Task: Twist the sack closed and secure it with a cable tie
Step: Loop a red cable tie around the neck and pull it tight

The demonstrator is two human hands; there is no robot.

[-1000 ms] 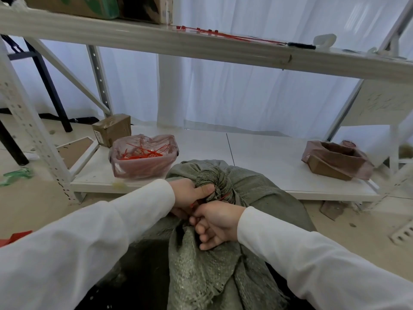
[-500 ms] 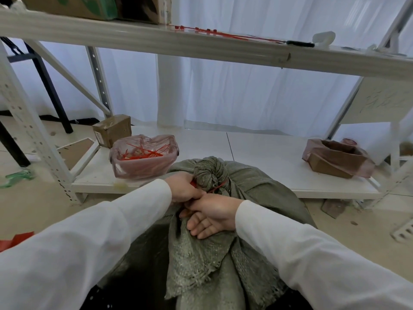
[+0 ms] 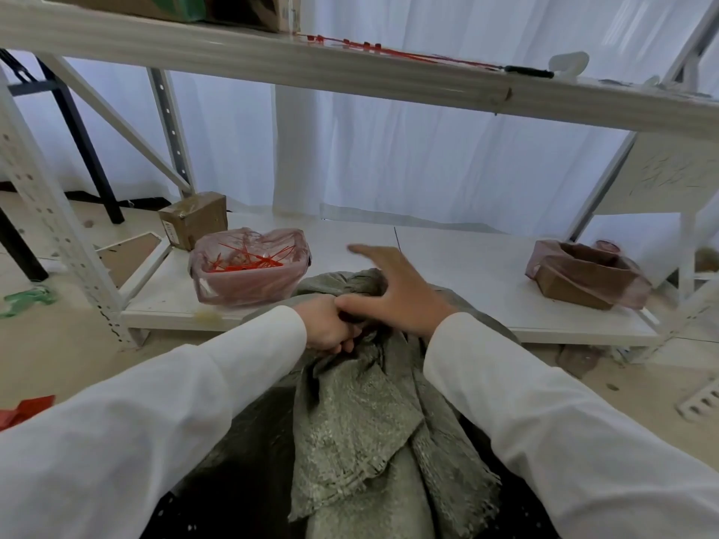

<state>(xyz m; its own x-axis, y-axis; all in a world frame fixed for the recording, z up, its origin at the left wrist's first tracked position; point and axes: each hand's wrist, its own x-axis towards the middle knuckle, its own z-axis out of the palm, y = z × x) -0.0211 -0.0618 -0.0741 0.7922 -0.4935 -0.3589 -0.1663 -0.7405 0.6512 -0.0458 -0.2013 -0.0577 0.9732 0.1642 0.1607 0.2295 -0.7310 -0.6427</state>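
A grey-green woven sack [image 3: 362,414] stands in front of me, its loose top flap hanging toward me. My left hand [image 3: 327,324] is clenched on the gathered neck of the sack. My right hand [image 3: 393,289] hovers over the twisted knot with fingers spread, thumb touching my left hand, and it hides the knot. The red cable tie at the neck is out of sight behind my hands. A box lined with a pink bag [image 3: 249,266] holds several red cable ties [image 3: 245,260] on the low shelf, just left of the sack.
The white low shelf [image 3: 459,266] runs behind the sack. A brown carton [image 3: 194,223] stands at its left, a brown box in a pink bag [image 3: 583,274] at its right. An upper shelf beam [image 3: 350,75] overhangs, with red ties and a black-handled tool on it.
My right hand has let go below the knot, opened and risen over the top of the sack, covering the knot and red tie. My left hand kept its grip on the neck.
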